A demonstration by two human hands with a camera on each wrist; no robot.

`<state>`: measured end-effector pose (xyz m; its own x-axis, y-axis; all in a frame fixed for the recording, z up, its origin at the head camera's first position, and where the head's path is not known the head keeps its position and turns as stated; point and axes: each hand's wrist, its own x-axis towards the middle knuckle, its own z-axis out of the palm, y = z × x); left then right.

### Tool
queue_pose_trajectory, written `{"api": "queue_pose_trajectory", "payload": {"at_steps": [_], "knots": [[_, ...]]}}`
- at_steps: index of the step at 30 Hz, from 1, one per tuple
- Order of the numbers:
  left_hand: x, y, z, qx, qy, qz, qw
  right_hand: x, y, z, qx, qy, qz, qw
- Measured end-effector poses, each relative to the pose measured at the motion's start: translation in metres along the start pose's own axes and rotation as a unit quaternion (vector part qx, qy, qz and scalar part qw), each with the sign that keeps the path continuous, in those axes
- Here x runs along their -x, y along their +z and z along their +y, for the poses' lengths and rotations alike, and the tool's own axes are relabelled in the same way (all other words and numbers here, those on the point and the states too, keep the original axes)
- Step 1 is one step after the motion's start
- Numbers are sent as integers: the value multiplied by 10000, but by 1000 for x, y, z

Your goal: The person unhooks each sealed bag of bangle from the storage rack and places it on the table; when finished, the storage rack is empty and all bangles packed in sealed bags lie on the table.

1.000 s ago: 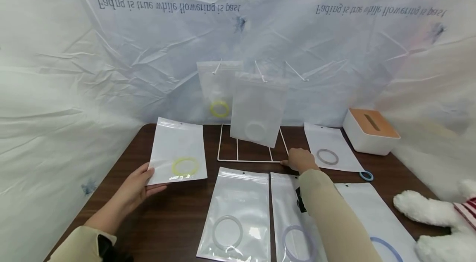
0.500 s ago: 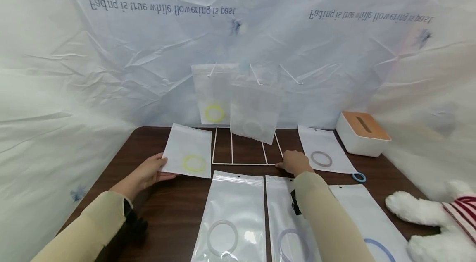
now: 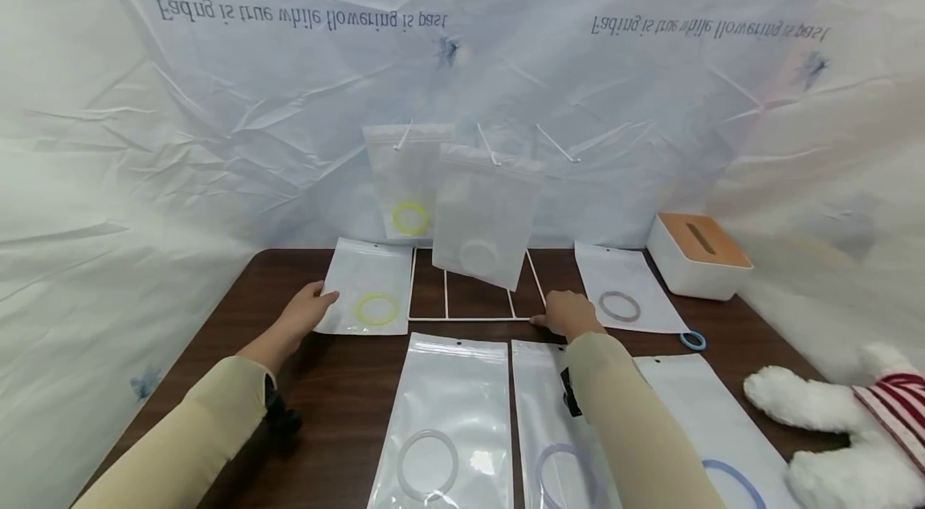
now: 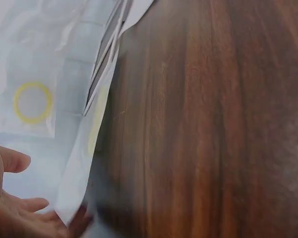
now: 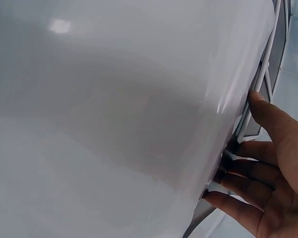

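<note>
My left hand [image 3: 302, 310] is at the left edge of a white zip bag [image 3: 367, 272] holding a yellow ring [image 3: 376, 308]. The bag lies on the table left of a white wire display rack [image 3: 462, 319]. In the left wrist view the thumb is raised off the bag [image 4: 77, 173], with the fingers loosely spread at its edge. My right hand [image 3: 571, 312] holds the rack's front right corner, thumb and index finger either side of it in the right wrist view. Two bags hang from the rack's hooks, one with a yellow ring [image 3: 410, 218], one with a whitish ring [image 3: 479, 258].
Several more ring-filled zip bags lie in front, including one with a clear ring [image 3: 428, 464]. A bag with a grey ring [image 3: 620, 306] lies right of the rack, near a small blue ring [image 3: 692, 340], a tissue box [image 3: 697, 256] and a white plush toy [image 3: 853, 421].
The left hand lowered the yellow-ring bag onto the table beside the rack, moving it right, and its grip loosened. The right hand stayed at the rack's corner. The head view shifted slightly.
</note>
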<state>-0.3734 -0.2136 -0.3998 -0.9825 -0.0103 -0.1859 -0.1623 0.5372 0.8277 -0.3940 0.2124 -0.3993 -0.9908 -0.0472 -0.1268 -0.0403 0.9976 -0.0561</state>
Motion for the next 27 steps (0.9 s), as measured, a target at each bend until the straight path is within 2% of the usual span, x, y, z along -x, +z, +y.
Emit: {"api": "queue_pose_trajectory", "payload": {"at_steps": [4, 8, 9, 12, 15, 17, 20, 24, 27], "knots": [[-6, 14, 14, -980, 256, 337, 9943, 0, -1, 0, 11, 12, 16, 10000], [-12, 34, 37, -1684, 691, 888, 9793, 0, -1, 0, 4, -28, 19, 10000], [-15, 40, 44, -1703, 816, 967, 9772, 1, -1, -1, 11, -32, 33, 10000], [-23, 57, 68, -1092, 1123, 897, 9836, 0, 0, -1, 26, -13, 89, 10000], [-31, 71, 93, -43, 1272, 587, 9901, 0, 1, -2, 41, -4, 108, 9999], [-33, 78, 107, 587, 1365, 390, 9881, 0, 1, -2, 50, -4, 92, 9999], [-39, 84, 119, 1301, 1560, 15, 9791, 1, -1, -4, 116, 3, 70, 9999], [-44, 92, 123, 1764, 1687, -284, 9693, 2, -2, -4, 184, 38, 23, 9998], [-45, 98, 119, 1592, 1699, -200, 9723, 1, -1, -3, 194, 16, -28, 9998]]}}
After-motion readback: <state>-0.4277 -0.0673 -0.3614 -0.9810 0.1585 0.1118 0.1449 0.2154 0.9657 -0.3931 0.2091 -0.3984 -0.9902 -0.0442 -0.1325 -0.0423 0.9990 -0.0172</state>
